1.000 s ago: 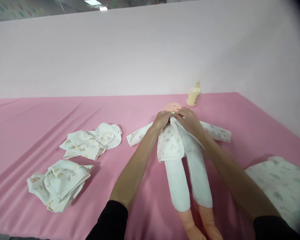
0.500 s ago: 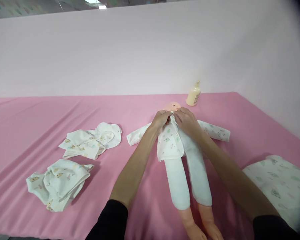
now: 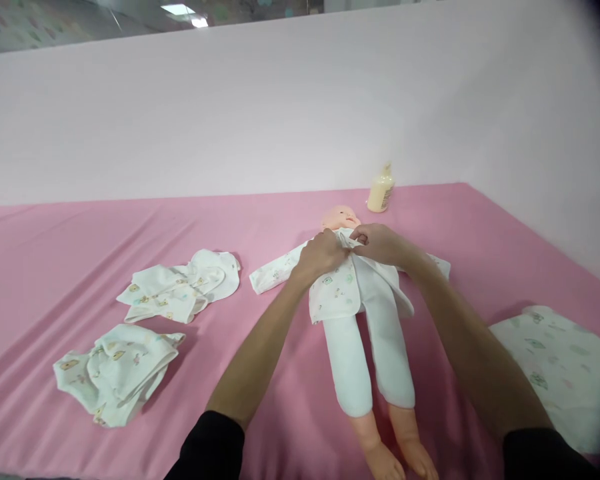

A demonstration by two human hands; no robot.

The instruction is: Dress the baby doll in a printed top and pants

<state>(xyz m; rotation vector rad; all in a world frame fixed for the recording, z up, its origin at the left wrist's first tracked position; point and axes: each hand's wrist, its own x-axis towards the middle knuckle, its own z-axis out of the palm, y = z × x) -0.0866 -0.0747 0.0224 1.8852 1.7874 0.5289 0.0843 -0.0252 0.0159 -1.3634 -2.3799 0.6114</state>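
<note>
A baby doll (image 3: 341,217) lies on its back, its head away from me and its bare feet toward me. It wears white trousers (image 3: 349,363) and a white printed baby jacket (image 3: 336,293), whose sleeves stretch out to both sides. At the chest, my left hand (image 3: 326,253) is closed on the front edge of the jacket. Close beside it, my right hand (image 3: 380,244) pinches the other front edge. The jacket hangs apart below my hands, showing the white cloth underneath. Whatever fastening lies between my fingertips is hidden.
Two crumpled printed baby garments, one farther (image 3: 180,287) and one nearer (image 3: 120,373), lie on the left of the pink sheet (image 3: 190,400). A pump bottle (image 3: 381,193) stands beyond the doll's head. Printed cloth (image 3: 563,373) lies at the right, and a white wall (image 3: 230,113) rises behind.
Both hands have moved down a little from the neck to the upper chest. The jacket's right front flap now spreads out to the side, and more of the doll's head shows.
</note>
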